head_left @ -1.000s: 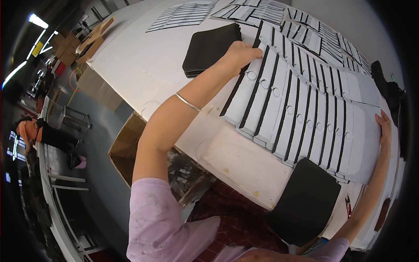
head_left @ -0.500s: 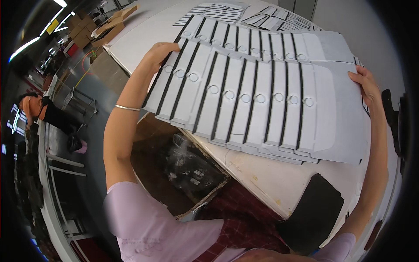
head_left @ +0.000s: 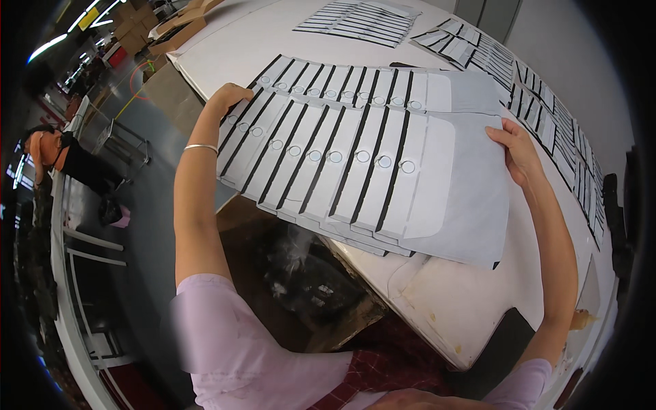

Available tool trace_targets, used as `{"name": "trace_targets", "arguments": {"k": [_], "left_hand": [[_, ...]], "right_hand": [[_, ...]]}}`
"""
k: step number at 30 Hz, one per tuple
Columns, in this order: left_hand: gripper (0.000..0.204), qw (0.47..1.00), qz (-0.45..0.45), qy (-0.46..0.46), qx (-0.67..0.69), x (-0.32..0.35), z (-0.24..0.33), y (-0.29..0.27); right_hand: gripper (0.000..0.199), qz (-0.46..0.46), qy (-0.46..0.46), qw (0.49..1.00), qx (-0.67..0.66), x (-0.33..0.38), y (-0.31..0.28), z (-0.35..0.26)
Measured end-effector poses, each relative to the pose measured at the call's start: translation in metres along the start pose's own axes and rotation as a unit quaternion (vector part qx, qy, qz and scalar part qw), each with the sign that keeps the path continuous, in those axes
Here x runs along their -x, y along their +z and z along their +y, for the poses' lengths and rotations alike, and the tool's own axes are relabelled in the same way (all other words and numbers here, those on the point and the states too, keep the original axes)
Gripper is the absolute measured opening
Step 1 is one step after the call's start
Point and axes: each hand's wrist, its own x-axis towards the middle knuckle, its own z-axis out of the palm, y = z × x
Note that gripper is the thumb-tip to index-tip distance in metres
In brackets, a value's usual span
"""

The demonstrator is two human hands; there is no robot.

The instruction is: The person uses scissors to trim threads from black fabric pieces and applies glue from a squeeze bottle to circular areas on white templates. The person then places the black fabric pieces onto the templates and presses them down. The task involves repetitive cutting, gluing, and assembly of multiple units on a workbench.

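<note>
Two overlapping rows of flat, pale grey-white sheets with black edge strips and small round rings (head_left: 355, 157) are fanned out in front of me, above the white table's near edge. My left hand (head_left: 232, 98) is closed on their left end, its fingertips partly hidden against the edge. At the opposite end, my right hand (head_left: 518, 152) pinches the plain border of the last sheet, thumb on top. Several layers lie under the top sheets, staggered along the near side.
More fanned rows of black-striped sheets (head_left: 359, 22) lie at the table's (head_left: 239, 34) far side, others (head_left: 547, 113) along its right. Below the near edge stands an open carton (head_left: 355, 321) holding clear and dark plastic. A black panel (head_left: 506, 342) is near my right forearm. Someone in orange (head_left: 51, 154) stands far left.
The fanned sheets and both my hands have shifted left in view, the right hand also lower. More of the sheet rows along the table's right side now show.
</note>
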Motion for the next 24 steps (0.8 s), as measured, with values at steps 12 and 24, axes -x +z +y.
{"name": "trace_targets", "arguments": {"k": [12,24], "left_hand": [[0.076,0.946,0.22,0.239,-0.005,0.016,-0.011,0.0],[0.054,0.932,0.343,0.081,0.088,0.353,-0.232,-0.042]], "right_hand": [[0.065,-0.121,0.156,0.969,-0.148,0.118,0.074,0.014],[0.058,-0.162,0.16,0.946,-0.23,0.096,0.168,0.045]]}}
